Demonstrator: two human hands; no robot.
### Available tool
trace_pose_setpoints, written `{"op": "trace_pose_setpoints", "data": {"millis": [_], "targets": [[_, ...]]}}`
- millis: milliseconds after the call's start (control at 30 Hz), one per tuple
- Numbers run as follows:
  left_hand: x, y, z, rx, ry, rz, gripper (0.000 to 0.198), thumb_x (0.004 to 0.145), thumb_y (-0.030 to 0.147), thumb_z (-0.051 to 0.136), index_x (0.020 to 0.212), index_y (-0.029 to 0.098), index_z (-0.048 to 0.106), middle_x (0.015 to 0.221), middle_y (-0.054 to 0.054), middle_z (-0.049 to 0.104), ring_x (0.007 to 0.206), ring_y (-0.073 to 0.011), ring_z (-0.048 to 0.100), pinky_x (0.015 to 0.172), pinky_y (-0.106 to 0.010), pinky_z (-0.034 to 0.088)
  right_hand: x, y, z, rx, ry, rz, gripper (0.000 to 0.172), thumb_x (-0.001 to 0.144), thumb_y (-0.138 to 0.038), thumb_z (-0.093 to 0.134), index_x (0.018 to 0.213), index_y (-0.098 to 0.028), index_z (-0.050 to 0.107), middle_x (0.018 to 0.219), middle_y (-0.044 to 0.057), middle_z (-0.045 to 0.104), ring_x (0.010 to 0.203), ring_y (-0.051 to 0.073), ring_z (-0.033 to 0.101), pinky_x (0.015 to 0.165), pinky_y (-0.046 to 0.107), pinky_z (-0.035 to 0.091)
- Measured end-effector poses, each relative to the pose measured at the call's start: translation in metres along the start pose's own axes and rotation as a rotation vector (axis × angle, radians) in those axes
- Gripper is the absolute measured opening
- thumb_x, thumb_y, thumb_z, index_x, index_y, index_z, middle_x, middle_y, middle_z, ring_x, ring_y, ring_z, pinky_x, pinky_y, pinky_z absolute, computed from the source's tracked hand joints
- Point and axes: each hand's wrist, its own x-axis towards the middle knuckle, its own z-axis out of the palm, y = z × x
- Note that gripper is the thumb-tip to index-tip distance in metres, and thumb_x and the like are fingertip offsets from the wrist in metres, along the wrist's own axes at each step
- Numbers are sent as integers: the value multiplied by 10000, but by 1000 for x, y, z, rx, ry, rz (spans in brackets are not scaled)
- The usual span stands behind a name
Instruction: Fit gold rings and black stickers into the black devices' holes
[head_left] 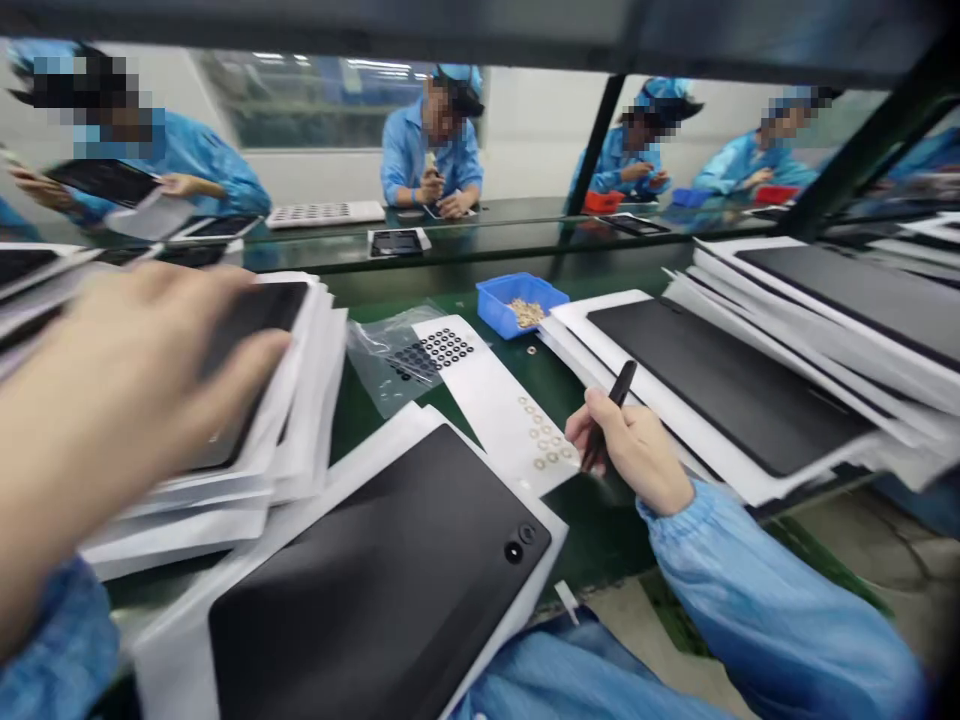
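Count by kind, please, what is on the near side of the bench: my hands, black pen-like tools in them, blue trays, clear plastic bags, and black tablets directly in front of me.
Hands: 2 (left hand, right hand)
Pen-like tool: 1, in the right hand
Blue tray: 1
Plastic bag: 1
Black tablet: 1
Total: 6

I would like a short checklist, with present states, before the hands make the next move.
1. Right hand has a grip on the black tool: ok.
2. Gold-coloured rings on the white sheet lie close to that hand: ok.
3. Black tablet lies with its round lenses facing up: ok.
4. All small pieces inside the blue box: not ok, one lies outside.
5. Left hand clear of the stack: cannot tell, hand blurred.
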Motion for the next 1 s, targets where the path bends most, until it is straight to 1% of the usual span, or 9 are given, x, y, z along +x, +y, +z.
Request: {"op": "trace_pose_setpoints", "data": {"millis": [67, 100, 167, 233, 333, 433, 733, 867, 1000], "targets": [[-11, 63, 12, -310, -15, 367, 474, 956, 494, 292, 1201, 152, 510, 1167, -63, 526, 1142, -253, 472, 979, -398, 369, -9, 14, -4, 2, 27, 49, 588, 783, -702, 485, 606, -154, 605, 438, 36, 587, 387, 149, 588, 389, 233, 479], [-16, 92, 19, -396, -41, 544, 404, 963, 444, 322, 1135, 153, 544, 1110, -82, 566, 1125, -266, 482, 971, -418, 389, -12, 21, -4, 19, 26, 40, 546, 786, -679, 510, 651, -158, 602, 494, 43, 625, 455, 172, 637, 455, 256, 531], [-22, 137, 38, -477, -203, 735, 290, 970, 328, 369, 1099, 163, 569, 1162, -101, 577, 1184, -292, 446, 979, -439, 385, -16, 32, -3, 38, 17, -10, 450, 782, -618, 578, 741, -170, 589, 642, 59, 689, 617, 213, 701, 610, 311, 591], [-23, 157, 59, -542, -326, 806, 260, 974, 243, 362, 1103, 174, 577, 1235, -92, 563, 1229, -289, 417, 999, -444, 369, -18, 37, 0, 43, 24, -44, 386, 784, -568, 615, 804, -187, 559, 726, 62, 705, 691, 230, 713, 680, 347, 598], [-20, 156, 83, -646, -431, 788, 302, 988, 234, 323, 1140, 179, 578, 1245, -83, 576, 1199, -256, 447, 986, -426, 387, -19, 38, 5, 36, 70, -56, 343, 790, -529, 631, 832, -208, 517, 723, 50, 698, 657, 226, 709, 661, 352, 597], [-20, 149, 93, -691, -469, 759, 329, 987, 237, 316, 1193, 179, 566, 1248, -81, 574, 1159, -252, 450, 967, -431, 397, -18, 35, 8, -15, 109, -50, 308, 808, -495, 626, 815, -210, 509, 694, 48, 692, 612, 210, 695, 624, 329, 582], [-23, 153, 95, -678, -461, 740, 325, 978, 196, 327, 1169, 196, 590, 1241, -47, 575, 1113, -257, 438, 973, -462, 354, -14, 36, 10, -82, 122, -81, 285, 818, -462, 628, 779, -196, 534, 670, 37, 645, 598, 197, 667, 577, 310, 556], [-22, 153, 97, -664, -467, 742, 320, 969, 186, 345, 1160, 207, 602, 1236, -46, 583, 1091, -259, 464, 965, -487, 348, -28, 26, 12, 84, 90, -86, 261, 802, -428, 661, 757, -198, 546, 673, 11, 604, 581, 169, 656, 575, 292, 569], [-24, 154, 100, -659, -400, 755, 310, 965, 186, 356, 1164, 196, 593, 1243, -59, 580, 1139, -270, 458, 1006, -526, 313, -53, 16, 25, 242, 19, -23, 248, 830, -403, 634, 734, -197, 534, 623, -9, 581, 496, 143, 632, 488, 270, 563]]}}
